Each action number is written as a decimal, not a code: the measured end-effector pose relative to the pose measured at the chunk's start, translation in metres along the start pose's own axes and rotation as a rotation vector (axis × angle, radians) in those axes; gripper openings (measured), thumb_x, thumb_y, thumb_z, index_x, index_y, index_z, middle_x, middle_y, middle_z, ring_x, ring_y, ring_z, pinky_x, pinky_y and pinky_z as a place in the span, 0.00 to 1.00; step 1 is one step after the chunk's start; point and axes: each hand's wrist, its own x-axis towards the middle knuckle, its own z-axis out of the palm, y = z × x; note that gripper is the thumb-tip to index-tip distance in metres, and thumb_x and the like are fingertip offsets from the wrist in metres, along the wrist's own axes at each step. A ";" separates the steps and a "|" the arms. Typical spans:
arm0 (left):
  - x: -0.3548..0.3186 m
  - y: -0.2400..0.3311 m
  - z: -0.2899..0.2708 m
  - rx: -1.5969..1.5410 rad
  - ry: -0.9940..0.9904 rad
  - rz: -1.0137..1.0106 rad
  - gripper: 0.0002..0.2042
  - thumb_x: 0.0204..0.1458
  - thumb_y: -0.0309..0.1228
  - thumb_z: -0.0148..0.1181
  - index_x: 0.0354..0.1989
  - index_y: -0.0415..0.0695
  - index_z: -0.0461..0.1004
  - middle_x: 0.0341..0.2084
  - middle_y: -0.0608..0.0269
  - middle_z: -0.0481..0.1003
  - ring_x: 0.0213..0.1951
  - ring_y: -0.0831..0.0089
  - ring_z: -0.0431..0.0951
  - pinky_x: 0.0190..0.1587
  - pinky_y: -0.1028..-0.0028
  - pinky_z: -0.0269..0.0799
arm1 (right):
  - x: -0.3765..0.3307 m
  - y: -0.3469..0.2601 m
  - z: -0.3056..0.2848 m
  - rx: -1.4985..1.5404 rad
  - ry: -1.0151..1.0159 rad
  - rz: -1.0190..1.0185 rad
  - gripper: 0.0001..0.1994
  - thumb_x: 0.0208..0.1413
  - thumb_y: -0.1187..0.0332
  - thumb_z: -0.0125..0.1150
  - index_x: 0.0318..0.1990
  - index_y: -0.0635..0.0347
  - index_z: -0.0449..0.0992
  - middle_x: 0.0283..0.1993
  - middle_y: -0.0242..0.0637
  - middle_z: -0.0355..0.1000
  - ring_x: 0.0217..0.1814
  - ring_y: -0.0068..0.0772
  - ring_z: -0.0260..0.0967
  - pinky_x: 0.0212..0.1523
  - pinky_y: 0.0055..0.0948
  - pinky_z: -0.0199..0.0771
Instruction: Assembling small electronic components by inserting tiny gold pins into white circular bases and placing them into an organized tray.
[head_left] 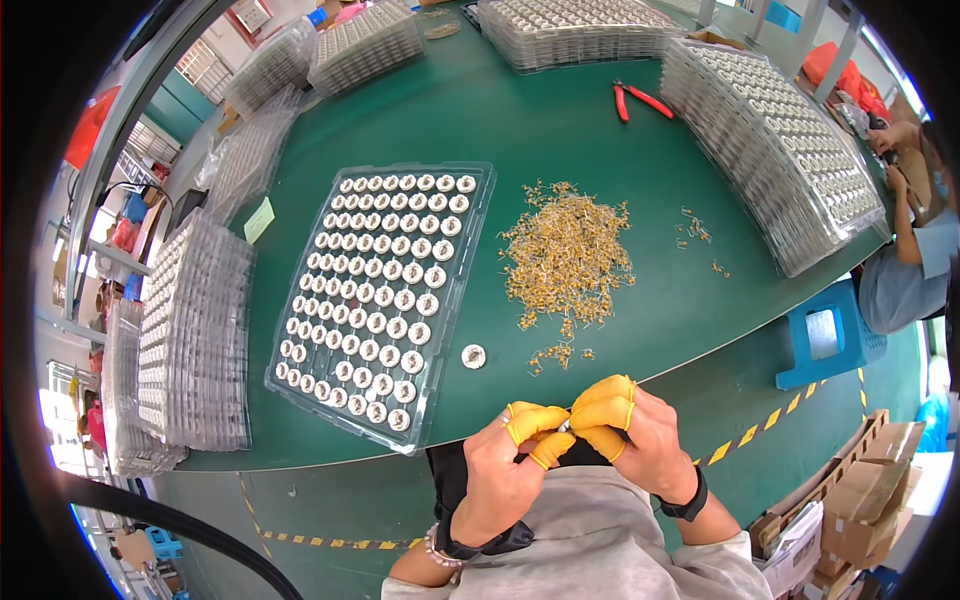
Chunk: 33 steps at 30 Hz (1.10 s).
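Observation:
My left hand (508,452) and my right hand (632,430) meet just past the table's front edge, yellow finger cots on their fingertips. Pinched between them is a small whitish part (565,426), mostly hidden by the fingers. Ahead of my hands lies a heap of small gold-coloured bent metal pieces (566,255), with a few strays at its near side. One round white part (473,357) sits alone on the table beside a clear plastic tray (432,420). Rows of similar round white parts with dark centres fill most of that tray; a gap shows in its near rows.
Red-handled pliers (640,100) lie on the green table (400,120) at the back. Tall stacks of filled trays stand at the left (200,340), the right (775,150) and the back (580,30). A blue stool (830,335) and another person (905,250) are at the right.

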 end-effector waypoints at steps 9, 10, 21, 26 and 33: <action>-0.005 -0.002 0.007 0.136 0.030 0.062 0.07 0.52 0.16 0.61 0.40 0.30 0.75 0.34 0.58 0.74 0.31 0.72 0.80 0.27 0.77 0.79 | -0.004 0.001 0.000 0.115 -0.020 0.146 0.13 0.42 0.82 0.67 0.38 0.63 0.75 0.37 0.41 0.73 0.35 0.41 0.72 0.35 0.32 0.73; -0.004 -0.002 0.009 0.137 0.028 0.075 0.07 0.52 0.16 0.61 0.40 0.31 0.75 0.34 0.58 0.74 0.31 0.72 0.80 0.26 0.78 0.79 | -0.005 0.001 -0.001 0.147 0.006 0.184 0.13 0.43 0.82 0.67 0.38 0.63 0.75 0.36 0.41 0.73 0.35 0.42 0.72 0.34 0.32 0.72; -0.005 0.018 -0.051 -0.201 0.205 -0.210 0.08 0.54 0.15 0.58 0.42 0.32 0.75 0.34 0.55 0.76 0.29 0.71 0.79 0.23 0.79 0.74 | 0.030 0.019 -0.003 -0.516 0.050 0.033 0.11 0.43 0.73 0.68 0.36 0.59 0.76 0.31 0.41 0.67 0.34 0.46 0.66 0.36 0.40 0.68; 0.014 0.003 -0.105 -0.065 0.478 -0.140 0.07 0.54 0.16 0.58 0.41 0.32 0.74 0.30 0.55 0.77 0.27 0.72 0.80 0.21 0.79 0.73 | 0.029 0.021 -0.014 -0.611 -0.012 0.095 0.08 0.43 0.78 0.66 0.31 0.61 0.72 0.31 0.44 0.66 0.35 0.51 0.65 0.38 0.44 0.66; 0.011 0.004 -0.204 0.693 0.763 -0.130 0.07 0.48 0.19 0.63 0.36 0.32 0.79 0.26 0.56 0.80 0.26 0.74 0.79 0.31 0.77 0.73 | 0.027 0.012 -0.010 -0.398 -0.018 0.199 0.10 0.41 0.84 0.64 0.30 0.65 0.70 0.29 0.43 0.66 0.30 0.47 0.64 0.31 0.40 0.64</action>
